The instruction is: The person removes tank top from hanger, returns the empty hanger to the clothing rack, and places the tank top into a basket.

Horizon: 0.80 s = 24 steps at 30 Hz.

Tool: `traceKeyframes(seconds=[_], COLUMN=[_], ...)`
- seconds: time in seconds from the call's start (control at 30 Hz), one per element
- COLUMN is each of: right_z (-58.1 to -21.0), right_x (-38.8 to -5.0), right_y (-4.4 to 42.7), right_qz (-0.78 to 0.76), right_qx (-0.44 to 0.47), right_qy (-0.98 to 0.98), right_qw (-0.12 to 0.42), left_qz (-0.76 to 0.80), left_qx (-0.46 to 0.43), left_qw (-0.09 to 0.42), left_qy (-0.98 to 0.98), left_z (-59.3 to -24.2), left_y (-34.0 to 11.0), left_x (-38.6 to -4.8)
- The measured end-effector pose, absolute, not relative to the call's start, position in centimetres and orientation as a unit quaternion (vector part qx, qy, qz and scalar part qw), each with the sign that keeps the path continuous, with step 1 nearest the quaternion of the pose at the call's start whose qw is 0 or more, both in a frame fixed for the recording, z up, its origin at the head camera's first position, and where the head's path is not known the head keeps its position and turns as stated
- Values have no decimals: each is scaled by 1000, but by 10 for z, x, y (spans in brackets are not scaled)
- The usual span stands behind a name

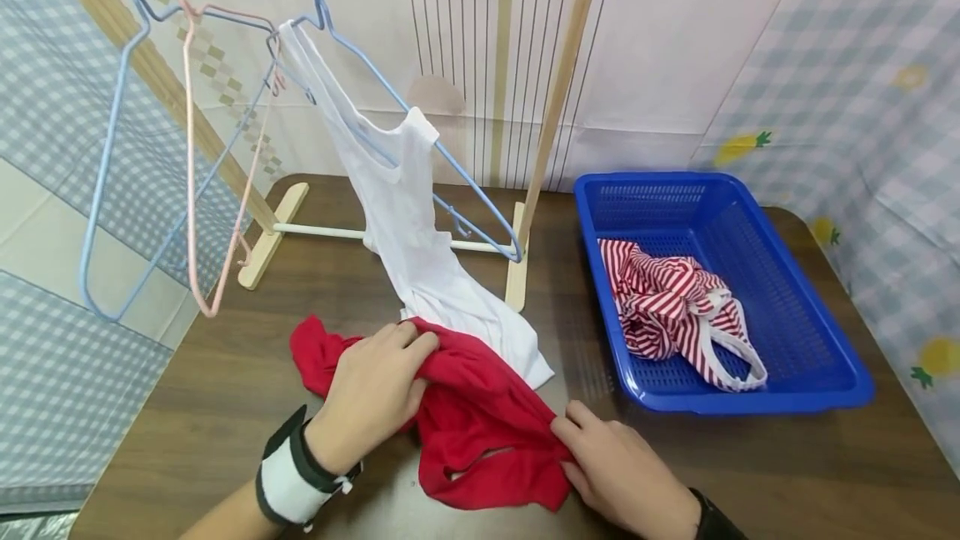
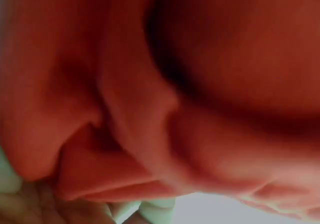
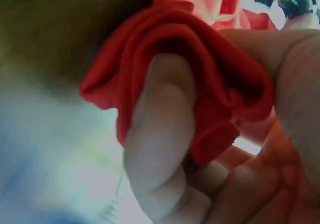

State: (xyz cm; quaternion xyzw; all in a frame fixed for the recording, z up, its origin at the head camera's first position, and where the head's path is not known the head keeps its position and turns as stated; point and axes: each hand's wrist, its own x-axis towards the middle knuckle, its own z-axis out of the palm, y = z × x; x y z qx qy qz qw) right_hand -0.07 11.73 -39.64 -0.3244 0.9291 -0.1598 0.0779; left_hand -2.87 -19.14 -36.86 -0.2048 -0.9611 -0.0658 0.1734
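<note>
A crumpled red garment [image 1: 480,382] spans the space between both hands, low over the wooden table. My left hand [image 1: 378,386] grips its upper left part with bent fingers. At the garment's right end, my right hand [image 1: 618,465] pinches the folded edge. The right wrist view shows the red cloth [image 3: 175,34] bunched in layers between finger and thumb. Red folds [image 2: 225,84] fill most of the left wrist view, hiding nearly all of that hand. Just behind the garment hangs a white tank top [image 1: 401,182] on a blue hanger [image 1: 472,182], its lower hem reaching the table.
To the right stands a blue plastic basket [image 1: 810,290] holding a red-and-white striped garment [image 1: 675,298]. A wooden rack [image 1: 562,73] with a white lower bar rises at the back. On the left hang a pink hanger [image 1: 190,148] and another blue hanger [image 1: 101,182].
</note>
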Motion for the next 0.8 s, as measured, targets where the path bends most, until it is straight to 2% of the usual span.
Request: traceKeyframes(seconds=[0.1,0.23,0.43,0.63,0.8], right_z=[-388,-378,-355,-329,-305], right_x=[1,4,5,4,0], right_y=[121,123,124,133,141], right_qz=[-184,-200,-227,-277,-303], right_qx=[-329,-344,-353,-353,-342], right_qy=[926,914,895,863,820], right_qw=[26,-77,-150,-233,-344], left_qz=[-81,-113,-164,-226,-264], left_qx=[-219,-255,-313,-372,-418], left_qw=[197,238,292,298,311], left_qy=[-952,-930,-889,-849,-812], left_z=[-349,-320,-283,-252,-230], left_y=[-188,-182,-166,-141,-116], left_x=[-21,-19,-22,-23,-31])
